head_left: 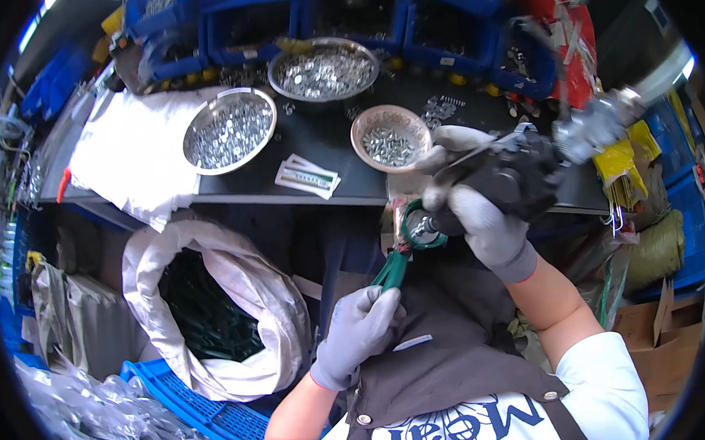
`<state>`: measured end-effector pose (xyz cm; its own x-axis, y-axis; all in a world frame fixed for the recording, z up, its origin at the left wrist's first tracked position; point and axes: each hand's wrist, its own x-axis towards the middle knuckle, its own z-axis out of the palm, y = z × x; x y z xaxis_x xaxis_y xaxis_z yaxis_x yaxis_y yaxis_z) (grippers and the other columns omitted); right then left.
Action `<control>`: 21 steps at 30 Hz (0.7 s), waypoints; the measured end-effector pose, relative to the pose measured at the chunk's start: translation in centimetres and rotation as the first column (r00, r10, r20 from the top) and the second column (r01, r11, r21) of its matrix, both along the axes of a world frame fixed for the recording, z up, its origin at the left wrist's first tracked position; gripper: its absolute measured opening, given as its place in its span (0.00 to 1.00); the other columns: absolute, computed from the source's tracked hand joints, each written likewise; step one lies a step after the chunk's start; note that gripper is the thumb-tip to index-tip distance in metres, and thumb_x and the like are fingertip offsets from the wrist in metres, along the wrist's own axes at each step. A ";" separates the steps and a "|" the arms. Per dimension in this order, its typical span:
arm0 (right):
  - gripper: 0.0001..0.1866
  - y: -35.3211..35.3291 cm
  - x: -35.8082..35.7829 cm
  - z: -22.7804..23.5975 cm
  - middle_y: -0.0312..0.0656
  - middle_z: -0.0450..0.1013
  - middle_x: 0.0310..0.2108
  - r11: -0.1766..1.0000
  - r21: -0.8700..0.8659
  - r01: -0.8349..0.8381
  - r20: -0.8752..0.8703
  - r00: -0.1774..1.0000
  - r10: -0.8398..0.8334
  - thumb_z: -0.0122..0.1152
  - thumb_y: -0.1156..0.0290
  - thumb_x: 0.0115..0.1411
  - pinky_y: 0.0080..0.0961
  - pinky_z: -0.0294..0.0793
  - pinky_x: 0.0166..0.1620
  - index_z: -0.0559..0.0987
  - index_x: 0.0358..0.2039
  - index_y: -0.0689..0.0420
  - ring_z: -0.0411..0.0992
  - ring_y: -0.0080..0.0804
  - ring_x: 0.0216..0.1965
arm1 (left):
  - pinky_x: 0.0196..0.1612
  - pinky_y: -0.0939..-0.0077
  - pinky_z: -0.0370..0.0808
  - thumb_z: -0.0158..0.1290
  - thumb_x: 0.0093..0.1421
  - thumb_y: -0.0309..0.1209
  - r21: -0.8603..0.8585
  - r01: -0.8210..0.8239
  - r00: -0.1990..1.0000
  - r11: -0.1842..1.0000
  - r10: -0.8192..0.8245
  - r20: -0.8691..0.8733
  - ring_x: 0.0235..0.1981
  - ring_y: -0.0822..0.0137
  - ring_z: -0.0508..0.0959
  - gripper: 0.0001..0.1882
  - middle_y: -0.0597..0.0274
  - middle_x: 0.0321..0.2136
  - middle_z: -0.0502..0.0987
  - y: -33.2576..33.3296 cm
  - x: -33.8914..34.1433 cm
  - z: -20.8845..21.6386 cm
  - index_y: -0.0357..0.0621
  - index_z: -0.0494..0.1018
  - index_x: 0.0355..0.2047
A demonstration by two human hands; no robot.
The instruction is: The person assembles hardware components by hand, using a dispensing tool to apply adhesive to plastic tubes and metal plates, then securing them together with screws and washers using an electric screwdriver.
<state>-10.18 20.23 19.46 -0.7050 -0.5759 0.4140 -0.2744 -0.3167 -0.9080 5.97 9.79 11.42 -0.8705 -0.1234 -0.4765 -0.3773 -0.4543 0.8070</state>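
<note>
between left fingers (387, 301), green tool (394, 268) diagonal, loop (406, 227) forward-right

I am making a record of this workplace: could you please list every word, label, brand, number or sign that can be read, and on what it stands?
White shirt: large dark lettering; wording not copied here.
White cards on the table: any print is too small to read.
Small white labels on the blue bins: too small to read.
Power tool in the right hand: blurred, nothing readable.
</note>
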 end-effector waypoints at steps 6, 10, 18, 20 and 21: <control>0.32 3.5 0.9 4.6 0.47 0.71 0.43 0.978 -0.197 -0.062 0.073 0.994 0.078 0.54 0.70 0.55 0.26 0.74 0.37 0.61 0.60 0.64 0.73 0.29 0.33 | 0.29 0.81 0.70 0.54 0.61 0.37 -0.129 0.003 1.000 0.992 -0.002 0.008 0.26 0.79 0.73 0.14 0.66 0.22 0.77 -0.4 0.5 -0.9 0.37 0.77 0.29; 0.31 8.9 0.3 1.8 0.46 0.70 0.41 0.957 -0.220 0.187 0.111 0.980 -0.166 0.55 0.70 0.54 0.25 0.74 0.37 0.63 0.59 0.64 0.72 0.28 0.32 | 0.34 0.75 0.74 0.61 0.54 0.37 -0.632 -0.246 0.967 0.735 0.146 -0.207 0.30 0.72 0.78 0.17 0.57 0.28 0.79 -5.3 -2.2 0.9 0.34 0.76 0.34; 0.23 27.3 -8.7 -14.9 0.37 0.72 0.43 0.473 0.138 0.870 -0.005 0.478 -0.879 0.56 0.80 0.59 0.20 0.73 0.44 0.70 0.56 0.62 0.71 0.21 0.40 | 0.43 0.60 0.72 0.56 0.55 0.31 -0.865 -0.493 0.869 -0.093 -0.109 -0.483 0.38 0.51 0.76 0.08 0.50 0.33 0.77 -15.7 -20.1 4.7 0.41 0.78 0.32; 0.25 30.2 -10.8 -15.9 0.40 0.70 0.50 0.361 0.185 0.914 -0.035 0.373 -0.927 0.58 0.79 0.59 0.22 0.69 0.52 0.68 0.58 0.64 0.69 0.26 0.49 | 0.44 0.59 0.73 0.55 0.51 0.32 -0.927 -0.337 0.941 -0.163 -0.034 -0.336 0.40 0.49 0.77 0.11 0.49 0.35 0.78 -17.8 -23.4 3.9 0.41 0.79 0.33; 0.26 31.6 -11.5 -16.0 0.41 0.69 0.53 0.311 0.208 0.927 -0.026 0.323 -0.946 0.58 0.78 0.59 0.22 0.68 0.54 0.67 0.59 0.65 0.68 0.28 0.51 | 0.46 0.59 0.73 0.54 0.50 0.31 -0.959 -0.217 0.976 -0.183 -0.012 -0.219 0.41 0.49 0.77 0.12 0.48 0.36 0.77 -18.5 -24.8 3.9 0.42 0.80 0.34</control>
<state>-21.66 51.84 3.45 -0.8399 0.4500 0.3034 -0.2109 0.2444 -0.9465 -18.83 -8.74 15.37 -0.8087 -0.4355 0.3954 -0.2927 0.8810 0.3716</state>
